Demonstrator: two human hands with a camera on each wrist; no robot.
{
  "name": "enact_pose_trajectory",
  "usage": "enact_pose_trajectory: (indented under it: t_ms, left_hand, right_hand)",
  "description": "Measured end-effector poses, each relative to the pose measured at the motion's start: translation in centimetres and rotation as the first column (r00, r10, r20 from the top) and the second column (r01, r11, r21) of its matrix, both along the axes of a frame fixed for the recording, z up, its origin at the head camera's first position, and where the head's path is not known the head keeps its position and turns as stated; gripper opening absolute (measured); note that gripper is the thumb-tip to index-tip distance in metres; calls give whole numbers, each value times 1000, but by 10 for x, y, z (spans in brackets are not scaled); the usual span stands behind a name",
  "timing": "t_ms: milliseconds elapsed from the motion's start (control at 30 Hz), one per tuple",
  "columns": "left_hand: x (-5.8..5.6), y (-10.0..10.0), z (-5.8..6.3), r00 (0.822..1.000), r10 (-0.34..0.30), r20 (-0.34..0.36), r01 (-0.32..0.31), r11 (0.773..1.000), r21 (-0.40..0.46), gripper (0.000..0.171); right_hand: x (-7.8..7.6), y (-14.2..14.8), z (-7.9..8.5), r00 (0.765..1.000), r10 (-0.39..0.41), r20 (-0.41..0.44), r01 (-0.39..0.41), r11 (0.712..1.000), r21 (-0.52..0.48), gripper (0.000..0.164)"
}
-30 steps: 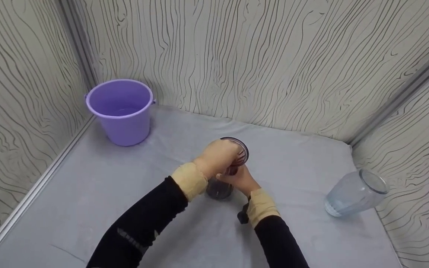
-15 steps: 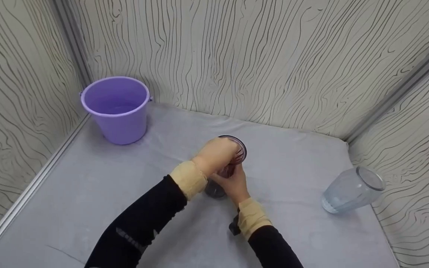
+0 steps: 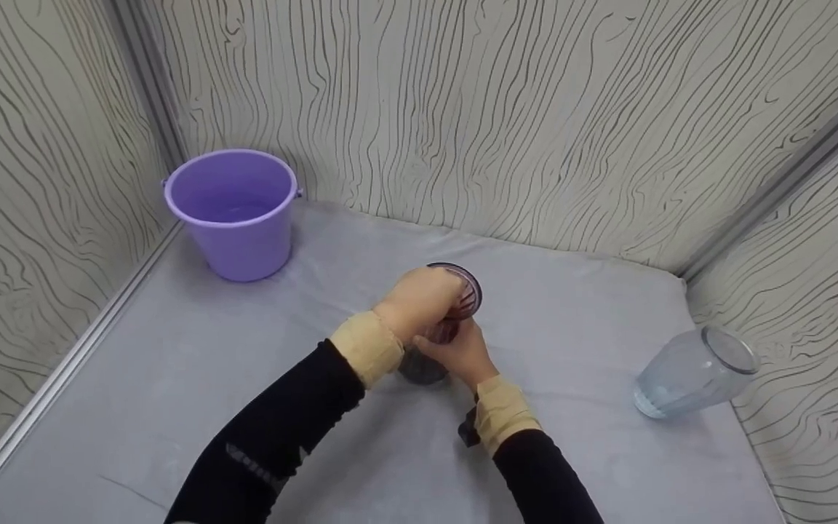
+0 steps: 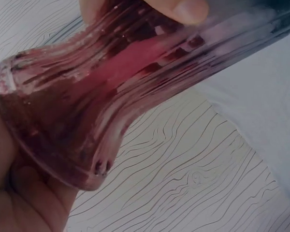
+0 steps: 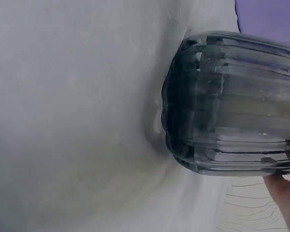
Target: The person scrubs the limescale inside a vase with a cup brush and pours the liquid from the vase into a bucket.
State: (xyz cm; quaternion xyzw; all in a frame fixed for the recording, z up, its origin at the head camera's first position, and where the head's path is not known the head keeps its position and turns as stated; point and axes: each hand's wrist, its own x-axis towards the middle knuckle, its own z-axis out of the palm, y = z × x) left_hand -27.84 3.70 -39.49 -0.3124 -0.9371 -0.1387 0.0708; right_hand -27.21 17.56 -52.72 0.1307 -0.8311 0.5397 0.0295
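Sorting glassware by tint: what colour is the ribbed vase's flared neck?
Reddish-pink on the ribbed glass vase, clearest in the left wrist view.

Both arms reach forward in dark sleeves, left hand (image 3: 423, 302) above right hand (image 3: 459, 351), fingers curled close together.

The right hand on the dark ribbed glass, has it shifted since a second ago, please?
No, hardly: the right hand keeps gripping the lower part of the dark ribbed glass, at about the same spot between the purple bucket and the clear glass.
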Motion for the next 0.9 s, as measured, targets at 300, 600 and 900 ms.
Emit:
enact_pose_trajectory:
  t_ms: [300, 600, 900]
  left_hand:
    - [0, 2, 1, 1000, -24, 5, 24, 1000, 9, 12]
    - [-2, 0, 4, 996, -52, 74, 56, 996, -62, 10]
    - [2, 1, 4, 997, -80, -23, 78, 994, -81, 21]
  right_hand:
    - [-2, -1, -6, 999, 27, 21, -25, 998, -64, 61]
    - [0, -2, -6, 999, 22, 31, -20, 997, -78, 55]
    - [-1, -2, -6, 999, 38, 29, -36, 998, -59, 49]
